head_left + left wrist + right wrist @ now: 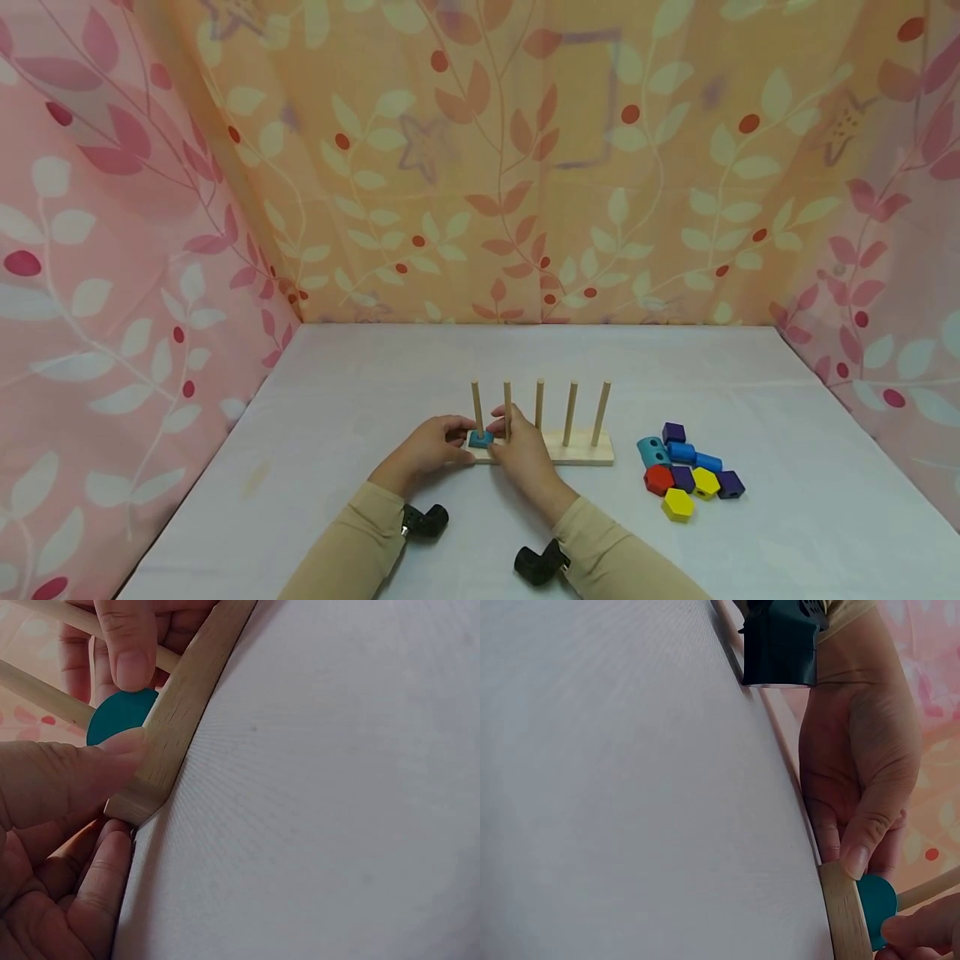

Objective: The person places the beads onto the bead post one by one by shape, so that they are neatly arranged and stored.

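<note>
**Teal bead at the bottom of the first peg**

The flat teal wooden bead sits on the leftmost peg, down on the pale wooden peg board. My left hand pinches the board's end to steady it; my right hand fingertips close on the bead. Loose coloured beads lie apart on the white worktop.

Staged tabletop booth: leaf-print curtains, white table.
</note>
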Demonstrator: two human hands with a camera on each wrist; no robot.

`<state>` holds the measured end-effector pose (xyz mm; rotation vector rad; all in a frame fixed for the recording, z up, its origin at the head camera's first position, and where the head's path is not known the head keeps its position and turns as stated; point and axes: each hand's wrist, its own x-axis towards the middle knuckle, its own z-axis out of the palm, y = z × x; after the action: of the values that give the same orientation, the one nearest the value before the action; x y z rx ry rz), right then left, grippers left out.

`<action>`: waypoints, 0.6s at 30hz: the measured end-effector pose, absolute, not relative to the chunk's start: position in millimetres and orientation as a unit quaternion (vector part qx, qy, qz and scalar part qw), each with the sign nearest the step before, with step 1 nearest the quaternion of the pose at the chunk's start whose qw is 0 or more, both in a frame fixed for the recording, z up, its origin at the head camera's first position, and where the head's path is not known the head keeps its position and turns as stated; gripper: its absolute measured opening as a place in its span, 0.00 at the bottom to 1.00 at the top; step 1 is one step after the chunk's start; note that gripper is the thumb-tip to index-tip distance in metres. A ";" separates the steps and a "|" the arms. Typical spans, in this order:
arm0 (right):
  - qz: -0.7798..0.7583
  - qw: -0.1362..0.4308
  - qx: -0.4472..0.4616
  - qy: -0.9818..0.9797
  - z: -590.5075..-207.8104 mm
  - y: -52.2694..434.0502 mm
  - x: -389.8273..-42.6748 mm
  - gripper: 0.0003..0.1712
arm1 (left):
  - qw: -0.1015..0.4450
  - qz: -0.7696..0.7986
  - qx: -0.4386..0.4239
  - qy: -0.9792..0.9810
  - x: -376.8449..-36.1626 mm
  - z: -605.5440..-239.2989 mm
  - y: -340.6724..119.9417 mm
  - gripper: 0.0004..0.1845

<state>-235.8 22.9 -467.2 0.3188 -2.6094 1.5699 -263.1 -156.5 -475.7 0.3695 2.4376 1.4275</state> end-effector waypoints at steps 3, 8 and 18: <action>0.513 0.047 0.106 -0.851 -468.6 22.3 -235.4 0.24 | 0.144 0.499 0.130 0.845 -262.9 -477.0 -156.6 0.25; 0.503 0.058 0.109 -0.856 -470.8 22.6 -237.3 0.23 | 0.143 0.497 0.132 0.845 -264.1 -477.1 -156.1 0.25; 0.494 0.029 0.115 -0.861 -465.7 27.8 -235.0 0.30 | 0.154 0.485 0.115 0.853 -264.8 -477.7 -156.7 0.27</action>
<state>-235.0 27.8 -465.7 0.3536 -2.6576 1.5237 -264.8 -156.7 -477.7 0.3302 2.4441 1.3912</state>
